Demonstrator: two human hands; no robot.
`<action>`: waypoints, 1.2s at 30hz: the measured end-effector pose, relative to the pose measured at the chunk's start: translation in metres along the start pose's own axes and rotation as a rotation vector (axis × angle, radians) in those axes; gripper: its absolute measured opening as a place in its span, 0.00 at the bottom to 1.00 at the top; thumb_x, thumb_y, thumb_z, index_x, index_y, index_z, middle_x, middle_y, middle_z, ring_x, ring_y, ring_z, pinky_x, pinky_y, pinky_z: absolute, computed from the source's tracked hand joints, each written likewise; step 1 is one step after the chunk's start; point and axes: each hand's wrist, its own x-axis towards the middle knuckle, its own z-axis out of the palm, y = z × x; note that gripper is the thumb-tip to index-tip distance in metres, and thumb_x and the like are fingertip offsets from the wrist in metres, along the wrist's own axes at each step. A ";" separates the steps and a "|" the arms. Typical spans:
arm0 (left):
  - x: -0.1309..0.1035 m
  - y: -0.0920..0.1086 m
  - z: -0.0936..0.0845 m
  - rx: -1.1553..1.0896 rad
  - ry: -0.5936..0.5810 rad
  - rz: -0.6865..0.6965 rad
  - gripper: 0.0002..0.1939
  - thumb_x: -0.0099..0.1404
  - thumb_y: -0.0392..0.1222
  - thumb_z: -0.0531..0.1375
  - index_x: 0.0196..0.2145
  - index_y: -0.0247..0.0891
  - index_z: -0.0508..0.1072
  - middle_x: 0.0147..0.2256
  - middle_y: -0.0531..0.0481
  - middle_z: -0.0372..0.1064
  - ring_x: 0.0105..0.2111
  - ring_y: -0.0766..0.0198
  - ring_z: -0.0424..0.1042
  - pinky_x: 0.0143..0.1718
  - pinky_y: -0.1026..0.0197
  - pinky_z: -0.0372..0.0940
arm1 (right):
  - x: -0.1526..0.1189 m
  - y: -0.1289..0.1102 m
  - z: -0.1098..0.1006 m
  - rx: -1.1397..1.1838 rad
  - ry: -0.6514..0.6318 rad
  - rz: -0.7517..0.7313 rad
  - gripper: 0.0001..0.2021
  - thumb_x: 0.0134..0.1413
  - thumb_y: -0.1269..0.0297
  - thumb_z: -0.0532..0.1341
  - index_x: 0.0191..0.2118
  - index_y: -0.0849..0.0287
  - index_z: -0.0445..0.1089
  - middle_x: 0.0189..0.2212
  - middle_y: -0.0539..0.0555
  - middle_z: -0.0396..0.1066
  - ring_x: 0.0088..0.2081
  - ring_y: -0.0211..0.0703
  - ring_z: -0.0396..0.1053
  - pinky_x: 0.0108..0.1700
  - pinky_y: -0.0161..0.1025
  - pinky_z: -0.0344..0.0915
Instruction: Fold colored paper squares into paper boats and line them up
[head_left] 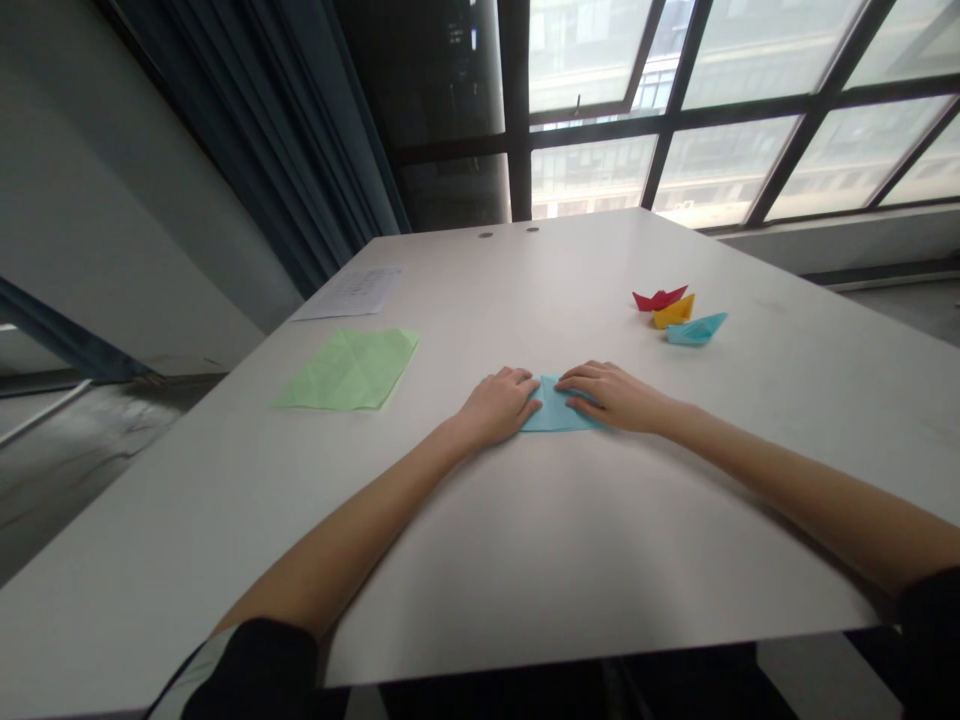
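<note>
A folded piece of light blue paper (556, 408) lies flat on the white table between my two hands. My left hand (502, 405) rests on its left side, fingers stretched out and bent slightly over the edge. On its right part lies my right hand (611, 395), palm down with the fingers extended across the paper. Both hands touch the paper from above, and neither lifts it. Part of the paper's left and right ends is hidden under the hands.
Three folded paper boats stand at the right: a red boat (658, 300), a yellow boat (675, 312) and a blue boat (696, 330). Creased green paper (352, 370) lies at the left, with a printed white sheet (352, 292) behind it. The table's (525, 580) near edge is close to me.
</note>
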 end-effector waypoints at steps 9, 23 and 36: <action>-0.004 0.003 0.018 -0.103 -0.194 -0.097 0.33 0.66 0.56 0.38 0.63 0.34 0.43 0.64 0.42 0.38 0.63 0.54 0.40 0.59 0.46 0.42 | -0.004 -0.004 0.022 0.044 -0.152 0.088 0.29 0.61 0.52 0.43 0.63 0.64 0.46 0.62 0.63 0.47 0.62 0.52 0.46 0.60 0.55 0.46; -0.018 -0.038 0.004 -0.172 -0.486 -0.261 0.57 0.51 0.72 0.47 0.63 0.31 0.26 0.63 0.38 0.17 0.63 0.48 0.23 0.59 0.39 0.33 | -0.017 0.015 0.012 0.084 -0.266 0.131 0.41 0.53 0.40 0.47 0.65 0.59 0.36 0.64 0.61 0.39 0.63 0.58 0.39 0.61 0.62 0.36; -0.018 -0.038 0.000 -0.204 -0.506 -0.260 0.57 0.51 0.73 0.47 0.63 0.31 0.26 0.63 0.37 0.16 0.63 0.49 0.21 0.59 0.39 0.32 | -0.008 0.006 -0.019 0.088 -0.188 -0.050 0.32 0.49 0.44 0.56 0.57 0.56 0.60 0.48 0.60 0.68 0.45 0.53 0.67 0.48 0.49 0.60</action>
